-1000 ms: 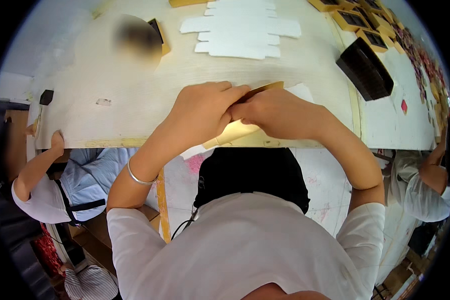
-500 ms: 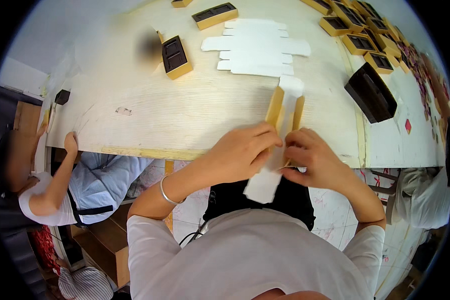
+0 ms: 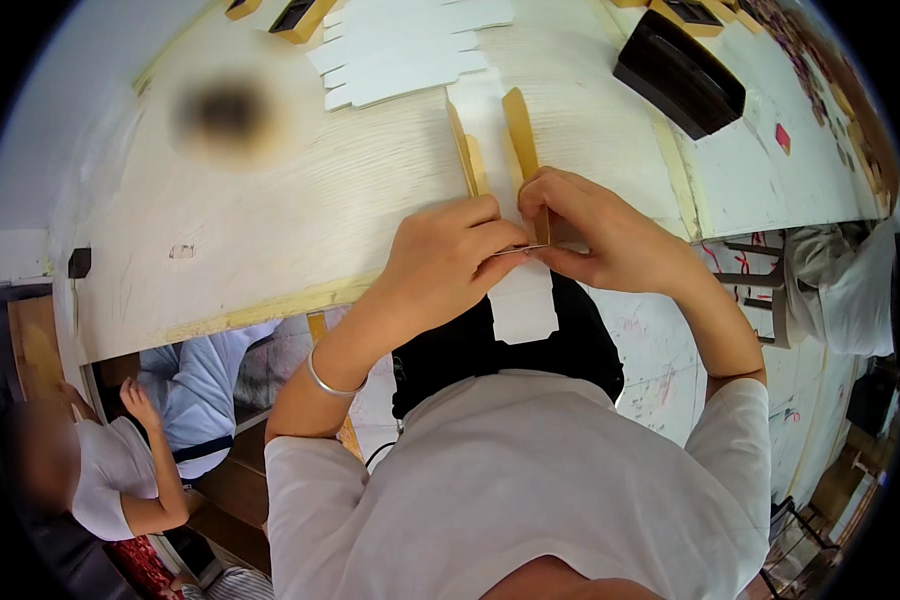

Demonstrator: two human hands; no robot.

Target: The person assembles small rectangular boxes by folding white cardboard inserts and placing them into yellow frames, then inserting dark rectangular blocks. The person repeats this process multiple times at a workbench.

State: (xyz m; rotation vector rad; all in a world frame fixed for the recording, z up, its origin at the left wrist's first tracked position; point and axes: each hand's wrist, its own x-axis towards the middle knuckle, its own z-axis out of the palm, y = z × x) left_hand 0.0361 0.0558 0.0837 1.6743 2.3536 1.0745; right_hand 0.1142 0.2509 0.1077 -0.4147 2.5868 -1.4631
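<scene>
A partly folded paper box [image 3: 523, 305], gold outside and white inside, lies at the table's front edge. Its two long gold sides stand up, and its white near end flap hangs over the edge above my lap. My left hand [image 3: 448, 250] pinches the near end of the left side. On the other side, my right hand [image 3: 602, 228] has thumb and fingers closed round the near end of the right wall. Between my fingertips, small end flaps meet across the box's width. Both hands hide part of the box's middle.
Flat white box blanks [image 3: 400, 55] lie just beyond the box. A dark open container [image 3: 678, 80] stands to the right, with gold boxes [image 3: 688, 14] behind it. Another gold box [image 3: 302, 18] sits far left. A person [image 3: 120, 465] sits at the left; a small black block [image 3: 79, 263] is nearby.
My hands have drawn closer together, bringing the small end flaps inward across the box. The head view has shifted, so the tabletop things appear higher. The person at left has moved a hand.
</scene>
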